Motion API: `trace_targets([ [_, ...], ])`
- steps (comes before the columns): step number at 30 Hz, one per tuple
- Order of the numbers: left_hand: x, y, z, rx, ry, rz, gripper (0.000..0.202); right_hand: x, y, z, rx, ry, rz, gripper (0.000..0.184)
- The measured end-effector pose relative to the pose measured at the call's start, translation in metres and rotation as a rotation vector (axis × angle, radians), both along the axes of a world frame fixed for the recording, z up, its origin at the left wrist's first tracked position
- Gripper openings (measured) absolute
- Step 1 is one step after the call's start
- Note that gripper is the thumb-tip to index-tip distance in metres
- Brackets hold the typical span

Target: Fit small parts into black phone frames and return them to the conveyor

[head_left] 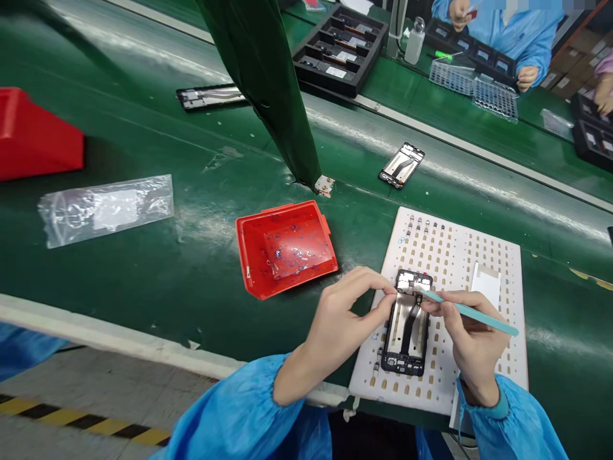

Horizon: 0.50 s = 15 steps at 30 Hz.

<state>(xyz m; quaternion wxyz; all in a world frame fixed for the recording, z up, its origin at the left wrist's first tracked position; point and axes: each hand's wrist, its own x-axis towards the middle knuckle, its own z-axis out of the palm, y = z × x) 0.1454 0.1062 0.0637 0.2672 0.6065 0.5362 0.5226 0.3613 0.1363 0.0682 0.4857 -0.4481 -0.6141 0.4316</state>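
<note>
A black phone frame (407, 332) lies on a white perforated board (454, 255) at the near edge of the green belt. My left hand (342, 319) rests on the board with fingers pinched against the frame's upper left corner. My right hand (472, 338) is closed round a thin teal stick (479, 314), whose tip touches the top of the frame. A white sheet (486, 284) lies on the board to the right.
A red tray (285, 246) with small blue specks sits left of the board. A clear plastic bag (105, 207) and a red bin (36, 134) lie further left. Two other phone frames (402, 165) (211, 97) lie on the belt. A co-worker in blue (507, 32) works beyond black trays (340, 48).
</note>
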Motion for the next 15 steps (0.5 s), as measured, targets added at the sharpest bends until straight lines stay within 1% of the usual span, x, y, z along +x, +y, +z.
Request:
trace_targets([
  [2, -0.021, -0.005, 0.005, 0.092, 0.213, 0.073, 0.015, 0.005, 0.008, -0.003, -0.037, -0.020, -0.051, 0.006],
  [5, -0.061, -0.012, 0.003, 0.145, 0.590, 0.212, 0.020, 0.015, 0.022, -0.012, -0.145, -0.061, -0.102, 0.018],
  [7, -0.083, -0.014, -0.003, 0.128, 0.731, 0.278, 0.013, 0.022, 0.028, -0.020, -0.199, -0.074, -0.110, 0.025],
  [9, -0.098, -0.013, -0.010, 0.093, 0.776, 0.327, 0.014, 0.026, 0.031, -0.027, -0.225, -0.077, -0.109, 0.029],
  [11, -0.104, -0.011, -0.013, 0.050, 0.784, 0.382, 0.013, 0.028, 0.031, -0.033, -0.241, -0.075, -0.103, 0.030],
  [12, -0.104, -0.009, -0.013, 0.063, 0.795, 0.407, 0.012, 0.029, 0.031, -0.035, -0.251, -0.075, -0.098, 0.031],
  [14, -0.097, -0.006, -0.010, 0.174, 0.834, 0.417, 0.012, 0.030, 0.030, -0.037, -0.268, -0.072, -0.087, 0.031],
  [15, -0.091, -0.004, -0.008, 0.257, 0.848, 0.389, 0.013, 0.030, 0.030, -0.037, -0.276, -0.071, -0.082, 0.031],
])
